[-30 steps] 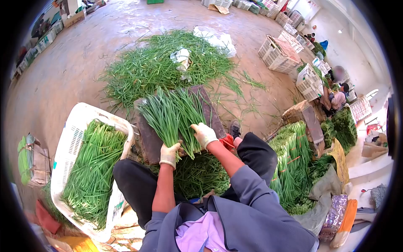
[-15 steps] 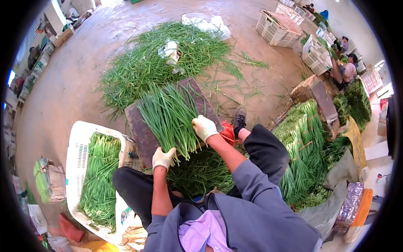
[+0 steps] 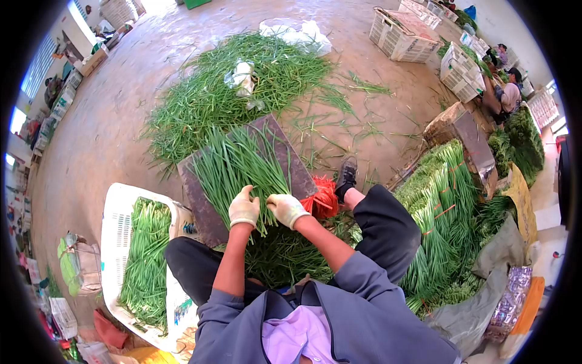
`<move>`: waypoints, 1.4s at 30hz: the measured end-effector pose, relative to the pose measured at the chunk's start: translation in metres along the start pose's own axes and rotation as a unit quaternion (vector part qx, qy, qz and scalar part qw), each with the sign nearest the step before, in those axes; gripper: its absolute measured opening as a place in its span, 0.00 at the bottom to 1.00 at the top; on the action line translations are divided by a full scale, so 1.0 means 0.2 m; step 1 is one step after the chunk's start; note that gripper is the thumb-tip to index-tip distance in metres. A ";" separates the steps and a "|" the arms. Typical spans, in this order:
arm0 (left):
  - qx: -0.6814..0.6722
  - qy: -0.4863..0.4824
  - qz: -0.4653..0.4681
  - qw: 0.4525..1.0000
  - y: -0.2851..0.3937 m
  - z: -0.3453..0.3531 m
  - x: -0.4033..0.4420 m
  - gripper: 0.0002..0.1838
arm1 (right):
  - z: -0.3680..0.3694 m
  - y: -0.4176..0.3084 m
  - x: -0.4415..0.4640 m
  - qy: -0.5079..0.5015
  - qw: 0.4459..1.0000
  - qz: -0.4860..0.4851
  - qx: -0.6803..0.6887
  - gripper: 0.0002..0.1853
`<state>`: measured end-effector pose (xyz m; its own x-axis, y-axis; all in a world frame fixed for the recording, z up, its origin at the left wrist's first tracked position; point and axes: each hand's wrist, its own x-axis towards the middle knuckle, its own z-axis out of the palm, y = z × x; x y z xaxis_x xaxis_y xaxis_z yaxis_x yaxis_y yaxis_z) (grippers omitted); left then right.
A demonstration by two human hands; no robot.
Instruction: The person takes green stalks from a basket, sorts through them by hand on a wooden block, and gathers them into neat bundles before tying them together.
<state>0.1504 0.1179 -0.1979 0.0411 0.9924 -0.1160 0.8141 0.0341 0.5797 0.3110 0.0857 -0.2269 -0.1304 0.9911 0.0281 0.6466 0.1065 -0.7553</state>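
A loose bunch of long green chives (image 3: 233, 161) lies across a dark board (image 3: 197, 215) in front of me, its cut ends towards me. My left hand (image 3: 244, 209), in a pale glove, is closed over the near ends of the bunch, with the thumb side up. Close beside it, my gloved right hand (image 3: 287, 210) grips stalks at the bunch's right edge, fingers turned inward. The stalks partly hide the fingertips of both hands. Red ties (image 3: 322, 199) hang at the board's right corner.
A white crate (image 3: 112, 242) of chives stands at my left. Tied chive bundles (image 3: 445, 212) are stacked at my right. Beyond the board lies a big loose heap (image 3: 200, 91) with white plastic (image 3: 297, 33). Further off are crates (image 3: 403, 36) and a seated person (image 3: 509, 94).
My right hand has moved left and down along the bunch. My left hand has shifted up and right, so both hands are now close together.
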 end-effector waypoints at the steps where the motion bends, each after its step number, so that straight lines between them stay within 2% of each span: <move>1: -0.001 -0.001 0.002 1.000 -0.02 0.02 0.01 0.26 | 0.02 0.03 0.00 -0.014 0.999 0.029 -0.020 0.09; 2: 0.027 -0.019 -0.017 0.999 -0.03 0.03 0.03 0.29 | 0.01 0.03 0.00 0.033 0.997 0.050 -0.038 0.11; 4: 0.038 -0.047 -0.039 0.997 -0.07 0.03 0.04 0.36 | -0.03 0.06 0.00 0.032 0.996 0.069 -0.044 0.11; 5: 0.037 -0.048 -0.041 0.997 -0.06 0.02 0.04 0.36 | -0.04 0.06 0.01 0.029 0.995 0.089 -0.047 0.11; 7: 0.005 -0.063 -0.045 0.997 -0.07 0.01 0.03 0.38 | -0.04 0.05 0.04 0.018 0.996 0.075 -0.054 0.12; 10: -0.012 -0.055 -0.040 0.998 -0.11 0.03 0.04 0.39 | 0.01 -0.01 0.10 0.068 0.994 -0.031 -0.084 0.14; 11: -0.017 -0.052 -0.034 0.998 -0.11 0.03 0.04 0.39 | 0.01 -0.04 0.13 0.065 0.994 -0.032 -0.085 0.14; 13: -0.024 -0.054 -0.042 0.997 -0.11 0.04 0.04 0.39 | 0.00 -0.09 0.20 -0.019 0.986 -0.009 -0.167 0.13; 14: -0.025 -0.056 -0.038 0.997 -0.12 0.04 0.04 0.39 | 0.02 -0.09 0.23 -0.016 0.983 -0.013 -0.181 0.10; 17: -0.026 -0.057 -0.036 0.997 -0.11 0.03 0.04 0.38 | 0.02 -0.05 0.30 -0.029 0.981 -0.031 -0.188 0.06; 19: -0.042 -0.062 -0.040 0.996 -0.11 0.02 0.04 0.38 | -0.03 -0.03 0.31 0.046 0.995 -0.081 -0.030 0.04; 21: -0.051 -0.067 -0.048 0.995 -0.10 0.00 0.04 0.37 | -0.15 -0.06 0.27 0.077 0.988 -0.048 0.126 0.07; 23: -0.056 -0.078 -0.050 0.994 -0.09 0.00 0.05 0.36 | -0.23 -0.10 0.22 0.070 0.936 0.081 0.334 0.09; 25: -0.055 -0.115 -0.061 0.990 -0.07 -0.03 0.07 0.34 | -0.31 -0.15 0.17 0.085 0.898 0.082 0.423 0.06; 27: -0.051 -0.125 -0.068 0.989 -0.07 -0.03 0.07 0.34 | -0.35 -0.16 0.12 0.045 0.905 0.120 0.405 0.06; 29: -0.042 -0.130 -0.065 0.988 -0.08 -0.02 0.07 0.33 | -0.29 -0.18 0.10 -0.024 0.963 0.141 0.230 0.09; 30: -0.044 -0.131 -0.066 0.988 -0.08 -0.02 0.07 0.33 | -0.23 -0.14 0.10 -0.035 0.996 0.033 0.077 0.14; 31: -0.046 -0.131 -0.066 0.988 -0.08 -0.02 0.07 0.33 | -0.17 -0.10 0.10 -0.037 0.999 -0.006 -0.005 0.18; 34: -0.056 -0.130 -0.070 0.987 -0.09 -0.02 0.07 0.32 | -0.01 -0.05 0.14 -0.060 0.991 0.049 -0.111 0.16; 37: -0.053 -0.118 -0.061 0.990 -0.10 -0.01 0.07 0.31 | 0.00 -0.03 0.18 -0.064 0.986 0.062 -0.142 0.14; 39: -0.053 -0.115 -0.058 0.990 -0.10 -0.01 0.07 0.31 | 0.00 -0.05 0.16 -0.034 0.994 0.037 -0.099 0.11; 41: -0.066 -0.105 -0.084 0.989 -0.06 -0.02 0.08 0.33 | -0.05 -0.06 0.12 -0.022 0.980 0.159 0.120 0.09; 42: -0.025 -0.088 -0.080 0.993 -0.04 -0.03 0.08 0.36 | -0.07 -0.07 0.10 -0.034 0.964 0.187 0.183 0.08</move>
<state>0.1415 0.1333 -0.1989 0.0179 0.9380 -0.3462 0.7883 0.1997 0.5820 0.3091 0.1059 -0.2059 0.0031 0.9454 -0.3260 0.3507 -0.3063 -0.8850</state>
